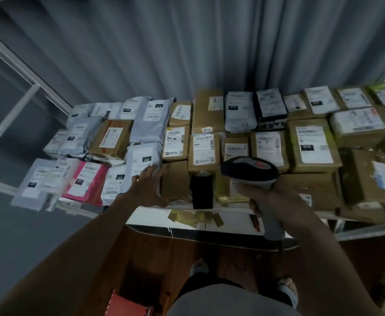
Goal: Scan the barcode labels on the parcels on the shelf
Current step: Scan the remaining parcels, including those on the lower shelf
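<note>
Several parcels with white barcode labels cover the white shelf (187,224): grey mailer bags on the left, brown cardboard boxes in the middle and right. My right hand (275,199) grips a grey and black barcode scanner (250,171), its head over the front middle boxes. My left hand (149,187) is open, fingers spread, resting against a white mailer bag (145,160) and the side of a brown box (175,181) at the shelf's front. A small black parcel (202,190) stands between my two hands. A pink mailer (85,181) lies at the front left.
A grey curtain (187,42) hangs behind the shelf. White frame bars (16,62) rise at the left. Gold tape scraps (193,217) hang from the shelf's front edge. Below are a dark wooden floor, my feet, and a red object (127,305).
</note>
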